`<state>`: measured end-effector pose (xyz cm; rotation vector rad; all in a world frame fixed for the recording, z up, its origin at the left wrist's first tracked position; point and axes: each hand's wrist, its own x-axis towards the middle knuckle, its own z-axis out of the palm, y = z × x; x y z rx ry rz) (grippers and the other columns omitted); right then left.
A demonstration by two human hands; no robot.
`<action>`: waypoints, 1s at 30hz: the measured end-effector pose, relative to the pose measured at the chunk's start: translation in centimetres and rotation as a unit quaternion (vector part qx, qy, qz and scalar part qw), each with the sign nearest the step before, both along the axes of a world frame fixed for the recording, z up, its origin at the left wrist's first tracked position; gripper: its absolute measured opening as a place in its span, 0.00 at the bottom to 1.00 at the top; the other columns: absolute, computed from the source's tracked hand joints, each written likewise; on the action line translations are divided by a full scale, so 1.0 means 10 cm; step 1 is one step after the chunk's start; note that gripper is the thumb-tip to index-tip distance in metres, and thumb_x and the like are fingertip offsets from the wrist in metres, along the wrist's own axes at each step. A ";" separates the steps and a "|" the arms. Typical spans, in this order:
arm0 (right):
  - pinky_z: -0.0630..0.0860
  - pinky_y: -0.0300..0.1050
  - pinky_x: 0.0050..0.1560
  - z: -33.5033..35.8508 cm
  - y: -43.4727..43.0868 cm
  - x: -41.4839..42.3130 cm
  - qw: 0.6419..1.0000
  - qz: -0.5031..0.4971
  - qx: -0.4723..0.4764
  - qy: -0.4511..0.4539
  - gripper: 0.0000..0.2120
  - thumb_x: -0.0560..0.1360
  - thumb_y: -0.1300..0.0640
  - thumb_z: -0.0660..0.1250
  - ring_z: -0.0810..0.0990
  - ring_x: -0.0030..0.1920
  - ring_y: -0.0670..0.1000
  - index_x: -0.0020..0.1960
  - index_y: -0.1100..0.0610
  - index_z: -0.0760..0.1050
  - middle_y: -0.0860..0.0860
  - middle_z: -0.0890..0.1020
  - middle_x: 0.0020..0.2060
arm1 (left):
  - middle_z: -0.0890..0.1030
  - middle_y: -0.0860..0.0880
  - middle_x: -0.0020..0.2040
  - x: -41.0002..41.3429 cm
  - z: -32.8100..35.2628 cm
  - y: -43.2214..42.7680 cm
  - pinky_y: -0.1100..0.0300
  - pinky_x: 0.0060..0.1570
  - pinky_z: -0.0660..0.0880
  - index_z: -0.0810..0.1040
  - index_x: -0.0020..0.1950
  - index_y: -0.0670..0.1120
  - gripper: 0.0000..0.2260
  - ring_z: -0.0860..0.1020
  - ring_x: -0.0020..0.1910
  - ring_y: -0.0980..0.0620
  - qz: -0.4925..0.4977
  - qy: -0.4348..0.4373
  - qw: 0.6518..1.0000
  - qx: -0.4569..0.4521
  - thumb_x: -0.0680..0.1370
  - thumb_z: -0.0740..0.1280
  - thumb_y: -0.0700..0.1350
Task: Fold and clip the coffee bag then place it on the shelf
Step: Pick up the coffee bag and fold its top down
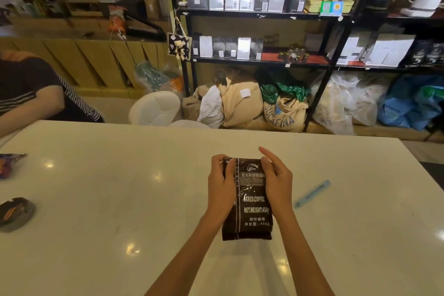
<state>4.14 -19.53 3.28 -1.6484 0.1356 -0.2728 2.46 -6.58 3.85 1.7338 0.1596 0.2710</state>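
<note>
Head camera looks down across table (120,175) toward shelves (259,15).

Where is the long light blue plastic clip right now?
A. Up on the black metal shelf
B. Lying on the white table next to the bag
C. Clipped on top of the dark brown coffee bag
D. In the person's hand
B. The long light blue plastic clip lies alone on the glossy white table, beside the right hand; both hands hold the dark brown coffee bag.
</note>
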 end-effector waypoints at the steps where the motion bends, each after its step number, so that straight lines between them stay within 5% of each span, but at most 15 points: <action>1: 0.78 0.36 0.50 0.01 0.04 -0.01 0.999 -0.017 -0.005 0.027 0.13 0.82 0.53 0.60 0.82 0.52 0.41 0.63 0.49 0.79 0.43 0.83 0.54 | 0.79 0.54 0.42 -0.02 0.02 -0.02 0.66 0.37 0.76 0.69 0.53 0.50 0.03 0.79 0.38 0.63 0.006 -0.009 1.000 0.022 0.83 0.59 0.48; 4: 0.75 0.43 0.55 0.04 0.17 -0.04 0.988 -0.042 -0.137 0.061 0.19 0.82 0.42 0.53 0.80 0.56 0.49 0.68 0.48 0.71 0.49 0.81 0.58 | 0.79 0.54 0.38 -0.09 0.07 -0.06 0.61 0.34 0.78 0.67 0.51 0.54 0.02 0.80 0.35 0.57 -0.005 -0.046 0.993 0.104 0.83 0.58 0.48; 7: 0.76 0.47 0.48 0.19 0.32 -0.11 0.982 -0.076 -0.173 0.008 0.27 0.73 0.30 0.55 0.79 0.46 0.48 0.65 0.44 0.68 0.47 0.80 0.45 | 0.80 0.55 0.39 -0.20 0.12 -0.10 0.51 0.37 0.79 0.66 0.51 0.56 0.04 0.81 0.36 0.53 -0.006 -0.079 0.988 0.131 0.83 0.58 0.46; 11: 0.71 0.42 0.35 0.45 0.41 -0.09 0.971 -0.180 -0.118 -0.107 0.14 0.77 0.41 0.62 0.76 0.31 0.46 0.56 0.50 0.72 0.50 0.77 0.30 | 0.76 0.61 0.37 -0.36 0.30 -0.15 0.57 0.34 0.77 0.65 0.48 0.62 0.11 0.78 0.33 0.55 0.015 -0.159 0.981 0.110 0.81 0.58 0.44; 16: 0.69 0.42 0.28 0.76 0.33 0.00 0.960 -0.241 0.021 -0.141 0.10 0.80 0.49 0.63 0.70 0.25 0.46 0.56 0.54 0.75 0.46 0.74 0.24 | 0.76 0.57 0.38 -0.41 0.47 -0.16 0.62 0.33 0.73 0.69 0.50 0.52 0.03 0.76 0.35 0.53 0.026 -0.265 0.958 0.103 0.80 0.60 0.43; 20: 0.71 0.43 0.30 0.74 0.18 0.16 0.969 -0.208 0.132 -0.010 0.22 0.82 0.45 0.55 0.71 0.24 0.45 0.55 0.57 0.82 0.46 0.72 0.22 | 0.76 0.57 0.39 -0.40 0.52 -0.22 0.61 0.32 0.77 0.70 0.50 0.52 0.03 0.79 0.36 0.54 0.023 -0.259 0.962 0.088 0.80 0.60 0.44; 23: 0.73 0.40 0.29 0.67 0.08 0.15 0.951 -0.020 0.273 0.146 0.38 0.79 0.33 0.44 0.73 0.23 0.46 0.58 0.58 0.83 0.48 0.72 0.20 | 0.77 0.61 0.37 -0.37 0.47 -0.17 0.61 0.32 0.78 0.70 0.49 0.54 0.06 0.80 0.37 0.55 0.044 -0.211 0.974 0.062 0.80 0.61 0.42; 25: 0.81 0.44 0.41 0.64 0.07 0.01 0.966 0.058 0.200 0.156 0.42 0.74 0.28 0.40 0.84 0.34 0.50 0.56 0.53 0.83 0.53 0.83 0.29 | 0.79 0.57 0.38 -0.32 0.42 -0.05 0.55 0.34 0.80 0.70 0.47 0.55 0.08 0.80 0.37 0.55 0.069 -0.149 0.986 0.025 0.82 0.60 0.42; 27: 0.80 0.43 0.48 0.59 0.14 -0.21 0.989 0.092 0.049 0.104 0.34 0.72 0.28 0.46 0.85 0.43 0.45 0.56 0.49 0.80 0.50 0.87 0.42 | 0.80 0.50 0.39 -0.23 0.40 0.09 0.48 0.37 0.80 0.70 0.46 0.55 0.09 0.81 0.37 0.51 0.095 -0.099 0.990 -0.026 0.82 0.60 0.42; 30: 0.78 0.40 0.44 0.40 0.26 -0.41 0.988 0.052 -0.138 0.049 0.21 0.72 0.34 0.63 0.83 0.41 0.40 0.55 0.49 0.74 0.45 0.84 0.42 | 0.82 0.44 0.44 -0.10 0.34 0.16 0.44 0.43 0.81 0.73 0.49 0.51 0.05 0.82 0.43 0.44 0.084 -0.045 0.992 -0.087 0.83 0.59 0.44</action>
